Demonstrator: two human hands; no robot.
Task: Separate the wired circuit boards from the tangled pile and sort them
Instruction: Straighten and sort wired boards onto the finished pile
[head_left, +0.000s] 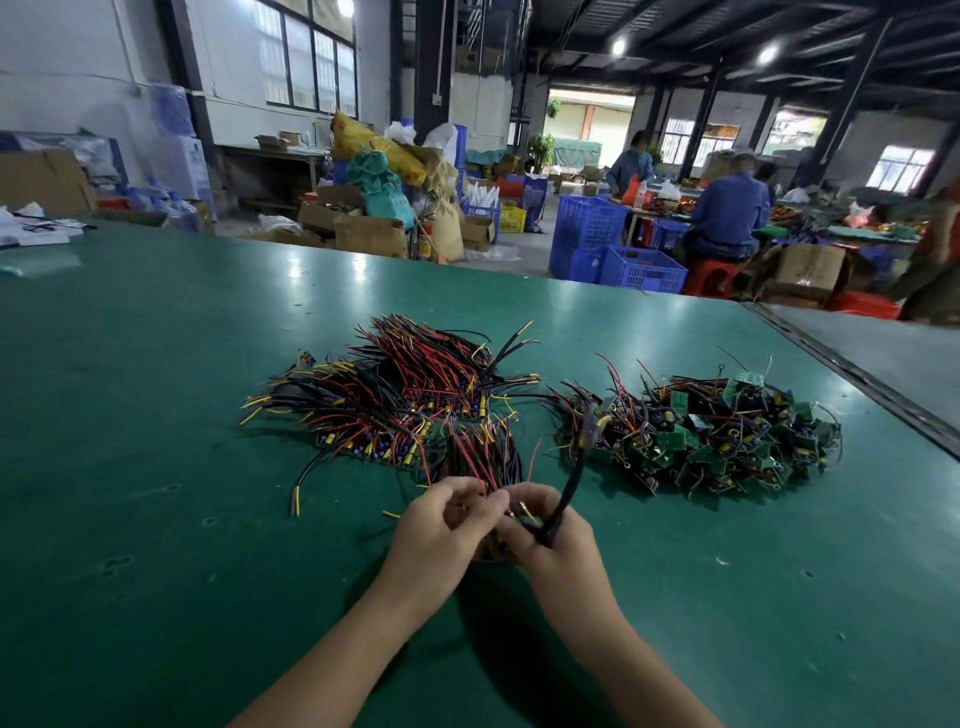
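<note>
Over the worktop (156, 415), the left hand (441, 532) pinches red and black wires (475, 460) in its fingers (485, 499). The right hand (558, 545) has its fingers curled around a black cable (571, 483).

Print on the cardboard box (810, 270) is too blurred to read.

Table (156, 467): bears both heaps
Left: sorted heap (405, 395)
Right: tangled pile (717, 436)
Front: wire bundle (478, 462), before sorted heap
</note>
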